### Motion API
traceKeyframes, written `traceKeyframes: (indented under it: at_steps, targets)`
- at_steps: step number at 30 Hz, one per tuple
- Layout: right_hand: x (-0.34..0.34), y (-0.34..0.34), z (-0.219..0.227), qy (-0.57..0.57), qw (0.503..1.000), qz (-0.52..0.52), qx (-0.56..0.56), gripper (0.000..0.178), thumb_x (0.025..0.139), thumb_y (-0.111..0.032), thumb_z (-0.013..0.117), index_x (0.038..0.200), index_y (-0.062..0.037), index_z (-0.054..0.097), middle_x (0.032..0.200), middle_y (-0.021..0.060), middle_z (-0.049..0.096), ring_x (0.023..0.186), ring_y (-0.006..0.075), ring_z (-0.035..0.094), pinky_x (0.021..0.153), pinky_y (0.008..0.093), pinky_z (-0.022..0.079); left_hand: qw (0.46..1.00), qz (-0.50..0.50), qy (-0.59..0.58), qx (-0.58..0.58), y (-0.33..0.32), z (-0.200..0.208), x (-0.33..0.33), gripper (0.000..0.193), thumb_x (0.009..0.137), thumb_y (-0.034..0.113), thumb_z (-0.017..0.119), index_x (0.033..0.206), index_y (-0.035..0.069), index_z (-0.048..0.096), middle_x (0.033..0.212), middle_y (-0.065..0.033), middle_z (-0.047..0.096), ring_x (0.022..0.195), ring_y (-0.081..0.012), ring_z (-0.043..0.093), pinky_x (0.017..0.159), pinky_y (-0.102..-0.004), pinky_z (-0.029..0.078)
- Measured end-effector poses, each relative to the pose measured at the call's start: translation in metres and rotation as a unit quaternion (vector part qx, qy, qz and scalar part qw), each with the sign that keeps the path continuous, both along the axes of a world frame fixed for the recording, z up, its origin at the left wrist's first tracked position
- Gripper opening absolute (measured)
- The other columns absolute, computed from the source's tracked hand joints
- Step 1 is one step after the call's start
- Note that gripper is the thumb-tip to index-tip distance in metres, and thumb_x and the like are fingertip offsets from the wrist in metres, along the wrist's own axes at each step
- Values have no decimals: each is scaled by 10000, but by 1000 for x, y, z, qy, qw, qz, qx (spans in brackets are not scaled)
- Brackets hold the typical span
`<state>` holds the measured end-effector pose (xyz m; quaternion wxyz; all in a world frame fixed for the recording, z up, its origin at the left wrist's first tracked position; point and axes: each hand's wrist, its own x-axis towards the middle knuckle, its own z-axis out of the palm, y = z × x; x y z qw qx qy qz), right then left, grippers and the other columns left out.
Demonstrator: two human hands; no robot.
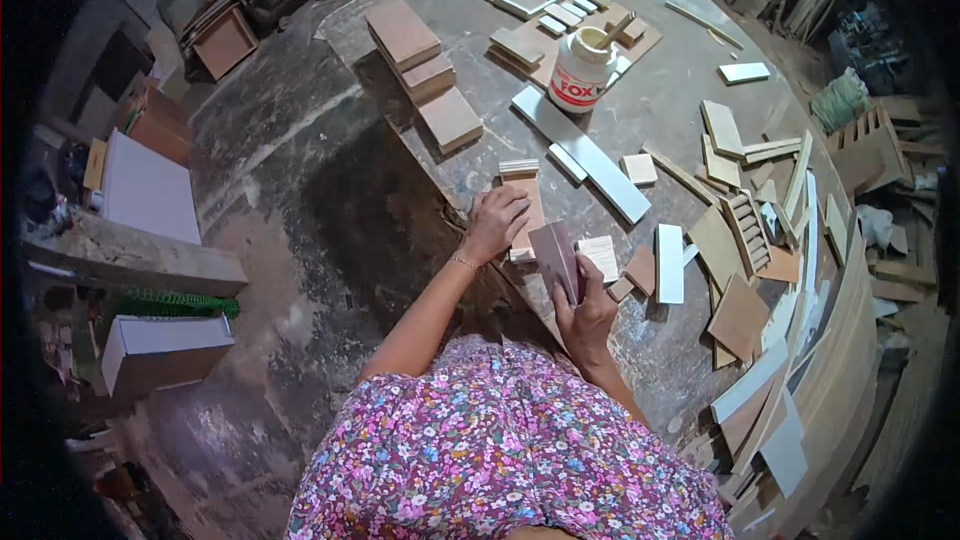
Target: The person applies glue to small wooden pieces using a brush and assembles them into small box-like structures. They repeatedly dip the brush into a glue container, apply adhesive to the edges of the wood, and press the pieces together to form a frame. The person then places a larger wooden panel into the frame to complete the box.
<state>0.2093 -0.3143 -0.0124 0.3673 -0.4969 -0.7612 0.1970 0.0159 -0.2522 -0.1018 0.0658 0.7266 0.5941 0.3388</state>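
Note:
At the near table edge, my left hand (493, 225) lies with its fingers curled over a small wooden piece (528, 190). That piece has a flat brown base and a raised pale strip at each end; my palm hides part of it. My right hand (590, 310) grips a flat, reddish-brown sanding block (556, 255), thumb and fingers on its sides. The block is tilted up, just right of the wooden piece, and seems apart from it. Beside my right hand sits a pale square wood block (598, 258).
Stacked wooden blocks (425, 70) stand at the table's left edge. Beyond my hands are long white strips (580, 155) and an open white glue tub (583, 70) with a stick in it. Wood offcuts (740, 315) crowd the right side. White boxes (165, 350) stand at left on the floor.

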Motion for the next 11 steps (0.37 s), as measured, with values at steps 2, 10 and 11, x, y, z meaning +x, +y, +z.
traceKeyframes:
  at_steps: [2, 10, 11]
  targets:
    - [-4, -3, 0, -18, 999, 5, 49, 540, 712, -90, 658, 1196, -25, 426, 852, 172, 619, 668, 311, 620, 580, 354, 484, 1000, 12, 21, 5, 1, -4, -1, 242, 767, 198, 593, 996, 117, 603, 1096, -22, 560, 1074, -207, 469, 878, -379, 320]
    - [-15, -19, 2, -29, 997, -21, 65, 507, 734, -83, 633, 1211, -78, 461, 942, 182, 602, 731, 305, 620, 589, 339, 490, 999, -27, 12, -44, 3, -13, -11, 243, 779, 216, 585, 1012, 145, 601, 1120, 11, 538, 1093, -160, 442, 891, -428, 282]
    - [-17, -22, 1, -54, 997, -26, 52, 492, 748, -102, 623, 1213, -93, 463, 978, 183, 600, 750, 298, 626, 595, 335, 496, 997, -34, 20, -67, 5, -13, -14, 263, 782, 222, 584, 1033, 147, 598, 1146, 15, 525, 1105, -156, 433, 906, -439, 275]
